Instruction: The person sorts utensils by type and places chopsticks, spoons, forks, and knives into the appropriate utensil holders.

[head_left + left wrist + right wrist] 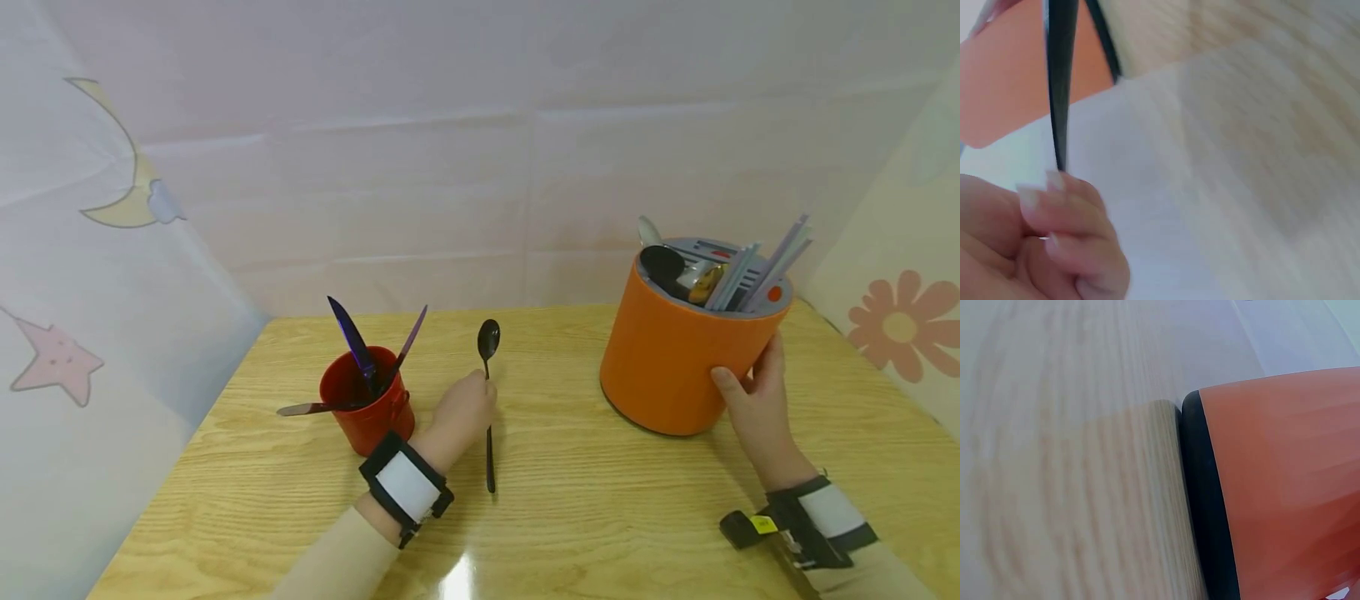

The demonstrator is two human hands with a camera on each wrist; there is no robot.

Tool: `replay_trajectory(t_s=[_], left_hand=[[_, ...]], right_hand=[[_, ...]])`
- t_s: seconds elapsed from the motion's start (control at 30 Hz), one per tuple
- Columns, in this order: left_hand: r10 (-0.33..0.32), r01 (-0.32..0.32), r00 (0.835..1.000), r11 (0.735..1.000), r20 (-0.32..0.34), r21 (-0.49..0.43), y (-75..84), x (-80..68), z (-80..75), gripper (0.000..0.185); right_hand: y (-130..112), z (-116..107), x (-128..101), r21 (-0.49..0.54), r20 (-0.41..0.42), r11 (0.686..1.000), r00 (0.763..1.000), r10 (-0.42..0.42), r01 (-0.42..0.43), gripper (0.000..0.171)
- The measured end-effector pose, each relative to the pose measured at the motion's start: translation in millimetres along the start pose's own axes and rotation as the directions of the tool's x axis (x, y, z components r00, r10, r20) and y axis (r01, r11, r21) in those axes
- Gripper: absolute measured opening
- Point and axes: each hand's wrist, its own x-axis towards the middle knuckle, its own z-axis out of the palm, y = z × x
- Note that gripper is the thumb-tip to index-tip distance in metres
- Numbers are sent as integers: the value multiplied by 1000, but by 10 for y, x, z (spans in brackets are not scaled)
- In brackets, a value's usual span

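From above, the left hand pinches a black spoon upright between the red cup and the orange holder, which the right hand wraps. Left wrist view: fingertips barely nip the handle, so it could slip. Right wrist view shows just the holder's base; it looks tilted and could tip.

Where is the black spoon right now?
In the head view the black spoon stands upright in the left hand, bowl up, just right of the red cup and left of the orange holder.
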Motion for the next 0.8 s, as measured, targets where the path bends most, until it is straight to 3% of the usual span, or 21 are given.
replay_trajectory(t_s=[0.07, 0.13, 0.3, 0.47, 0.6, 0.8], left_hand=[[-55, 47, 998, 970, -25, -239, 89, 16, -44, 27], [-116, 82, 992, 894, -50, -441, 191, 33, -102, 32], [-109, -5, 983, 790, -149, -613, 434, 97, -236, 29], [-57, -196, 945, 689, -321, -698, 655, 149, -319, 26], [-22, -340, 889, 636, -456, -693, 790, 175, -355, 26], [0, -508, 805, 517, -594, -689, 990, 215, -401, 24]], right_hand=[[-2, -6, 2, 0, -3, 1000, 1000, 3, -3, 85], [-5, -9, 3, -1, -6, 1000, 1000, 6, -6, 85], [-9, -12, 5, -6, -5, 1000, 1000, 1, -1, 84], [-1, -1, 1, 10, -6, 1000, 1000, -13, 13, 86], [-3, 12, -6, 9, 3, 1000, 1000, -16, 16, 86], [-7, 11, -11, 12, 3, 1000, 1000, -14, 14, 85]])
